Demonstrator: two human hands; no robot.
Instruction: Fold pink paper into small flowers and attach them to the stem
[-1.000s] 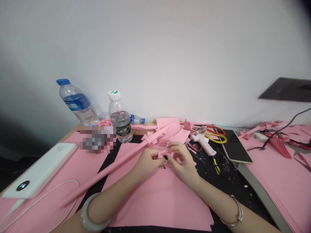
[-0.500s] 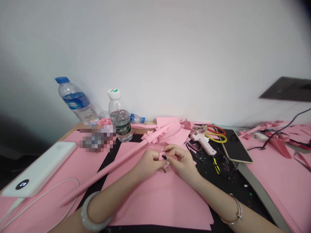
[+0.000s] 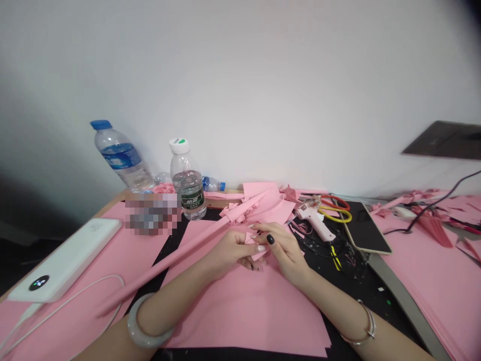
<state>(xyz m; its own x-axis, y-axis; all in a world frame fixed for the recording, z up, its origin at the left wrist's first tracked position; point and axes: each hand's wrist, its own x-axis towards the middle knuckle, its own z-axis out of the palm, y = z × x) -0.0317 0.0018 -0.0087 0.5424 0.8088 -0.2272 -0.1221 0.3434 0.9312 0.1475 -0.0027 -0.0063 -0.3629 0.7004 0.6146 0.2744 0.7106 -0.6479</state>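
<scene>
As we are pinching a small folded piece of pink paper [image 3: 255, 245] between our hands, our left hand [image 3: 229, 252] is gripping it with its fingers closed narrowly on the paper. Our right hand [image 3: 284, 252] is curling in from the other side and holding the same piece, with a black-painted fingernail [image 3: 270, 239] showing just beside it. We are holding the piece over a large pink paper sheet [image 3: 244, 306], which is lying across a black desk mat [image 3: 323, 258].

A long rolled pink paper strip [image 3: 161, 263] is lying diagonally beside our left forearm, and a heap of folded pink paper [image 3: 259, 205] is sitting beyond our hands. A pale bangle [image 3: 146, 323] is circling our left wrist, and a thin metal bracelet [image 3: 361, 326] is circling our right.

To the right, a pink hot glue gun [image 3: 314, 224] is lying near scissors with red and yellow handles [image 3: 335, 210], with a smartphone [image 3: 365, 229] lying screen-up just beside them. To the left, a white power bank [image 3: 63, 260] is resting on pink paper with a white cable [image 3: 71, 301] attached. A tilted water bottle [image 3: 122, 155] is leaning near an upright water bottle [image 3: 187, 180], beside a pixelated patch [image 3: 152, 214].
</scene>
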